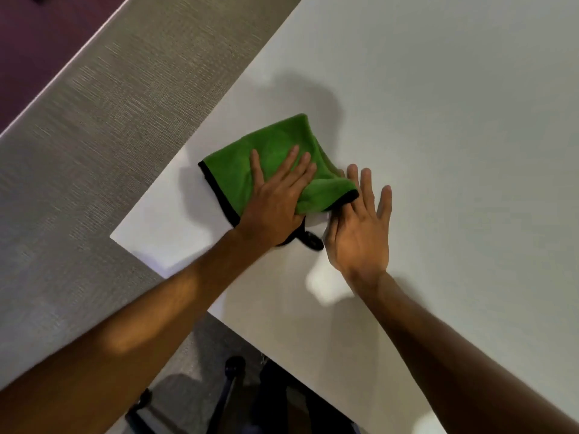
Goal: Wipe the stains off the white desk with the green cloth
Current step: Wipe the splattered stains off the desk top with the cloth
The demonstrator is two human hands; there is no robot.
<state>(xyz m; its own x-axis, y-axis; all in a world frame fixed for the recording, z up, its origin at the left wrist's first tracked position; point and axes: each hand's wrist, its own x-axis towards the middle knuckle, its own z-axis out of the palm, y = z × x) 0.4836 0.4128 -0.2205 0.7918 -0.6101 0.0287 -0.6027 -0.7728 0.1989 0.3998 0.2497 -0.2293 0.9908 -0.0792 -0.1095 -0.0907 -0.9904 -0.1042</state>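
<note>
A green cloth (275,142) with black trim lies folded on the white desk (438,104), near the desk's left corner. My left hand (275,198) rests flat on the cloth's near half with its fingers spread. My right hand (360,227) lies flat on the desk just right of the cloth, its thumb and index finger at the cloth's black right edge, which overlaps the index finger. A small black loop (311,241) of the cloth shows between my two hands. I see no clear stain on the desk.
A grey fabric partition (94,136) runs along the desk's left edge. Below the desk's near edge are grey carpet and the dark base of a chair (233,368). The white desk surface stretches far to the right.
</note>
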